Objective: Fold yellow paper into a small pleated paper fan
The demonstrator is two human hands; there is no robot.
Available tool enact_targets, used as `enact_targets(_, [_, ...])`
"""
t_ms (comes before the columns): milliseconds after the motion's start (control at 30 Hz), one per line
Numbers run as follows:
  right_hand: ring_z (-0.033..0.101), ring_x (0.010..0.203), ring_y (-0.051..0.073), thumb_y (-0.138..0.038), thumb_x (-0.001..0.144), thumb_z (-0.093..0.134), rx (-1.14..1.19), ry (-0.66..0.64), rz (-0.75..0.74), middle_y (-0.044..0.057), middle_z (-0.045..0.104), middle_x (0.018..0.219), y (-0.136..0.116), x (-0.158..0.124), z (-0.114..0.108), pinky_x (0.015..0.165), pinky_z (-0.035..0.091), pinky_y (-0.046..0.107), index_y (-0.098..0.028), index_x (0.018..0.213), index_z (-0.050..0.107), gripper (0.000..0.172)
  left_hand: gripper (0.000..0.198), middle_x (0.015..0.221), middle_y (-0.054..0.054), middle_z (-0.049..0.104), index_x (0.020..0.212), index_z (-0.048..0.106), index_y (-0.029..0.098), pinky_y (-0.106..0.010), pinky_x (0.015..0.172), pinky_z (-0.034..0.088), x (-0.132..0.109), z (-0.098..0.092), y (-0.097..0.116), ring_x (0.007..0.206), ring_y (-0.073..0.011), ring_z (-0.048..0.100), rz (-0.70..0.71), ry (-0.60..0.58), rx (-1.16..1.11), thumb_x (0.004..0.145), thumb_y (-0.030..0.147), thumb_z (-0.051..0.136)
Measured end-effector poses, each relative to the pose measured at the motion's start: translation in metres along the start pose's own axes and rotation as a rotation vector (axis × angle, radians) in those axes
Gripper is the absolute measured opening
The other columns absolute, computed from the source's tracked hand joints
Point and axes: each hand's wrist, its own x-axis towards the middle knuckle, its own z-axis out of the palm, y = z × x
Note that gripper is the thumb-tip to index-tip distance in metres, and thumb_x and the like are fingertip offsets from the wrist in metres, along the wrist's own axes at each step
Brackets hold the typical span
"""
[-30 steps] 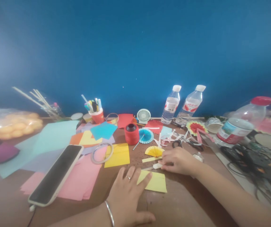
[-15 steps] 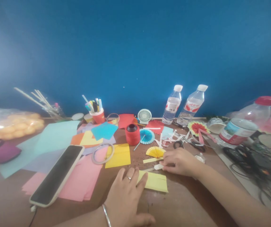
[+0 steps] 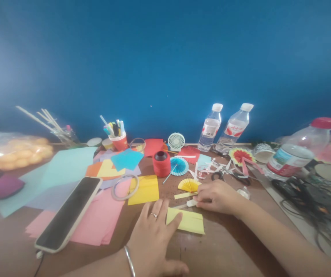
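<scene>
My left hand point(image 3: 155, 234) lies flat with its fingers apart, its index finger over the left edge of a pale yellow sheet of paper point(image 3: 190, 222). The sheet has a crease near its top. My right hand point(image 3: 216, 197) is closed on a slim white-handled tool point(image 3: 191, 203), just above the sheet. A thin grey strip runs left from the tool, and my fingers hide its other end. Close behind that hand lie a narrow yellow paper strip point(image 3: 184, 195) and a pleated yellow paper fan point(image 3: 189, 185).
A phone point(image 3: 69, 215) rests on pink paper at left. Further back are a red thread spool point(image 3: 161, 164), a blue pleated paper disc point(image 3: 179, 166), a tape roll point(image 3: 113, 188), black-handled scissors point(image 3: 217, 176) and paper scraps. Two water bottles point(image 3: 210, 129) stand by the blue wall. Cables point(image 3: 298, 206) lie at right.
My left hand has shifted very slightly up, its fingers a little further forward beside the yellow sheet. The right hand and the white-handled tool have moved slightly left.
</scene>
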Motion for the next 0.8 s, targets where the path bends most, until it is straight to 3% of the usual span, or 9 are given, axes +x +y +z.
enact_targets(633, [0.057, 0.065, 0.01, -0.034, 0.081, 0.047, 0.017, 0.008, -0.001, -0.001, 0.064, 0.071, -0.0029, 0.0074, 0.0021, 0.053, 0.029, 0.022, -0.024, 0.077, 0.065, 0.021, 0.089, 0.135, -0.017, 0.028, 0.128, 0.032, 0.031, -0.059, 0.091, 0.015, -0.0009, 0.0053, -0.0018, 0.119, -0.0391, 0.026, -0.003, 0.017, -0.015, 0.054, 0.081, 0.029])
enact_targets(800, [0.058, 0.069, 0.01, -0.034, 0.081, 0.047, -0.001, 0.071, 0.054, -0.001, 0.064, 0.076, -0.0042, 0.0043, 0.0078, 0.057, 0.033, 0.02, -0.024, 0.081, 0.065, 0.021, 0.081, 0.129, -0.016, 0.036, 0.126, 0.035, 0.028, -0.058, 0.09, 0.017, -0.0004, 0.0071, -0.0006, 0.116, -0.0371, 0.03, 0.031, 0.062, 0.012, 0.061, 0.077, 0.028])
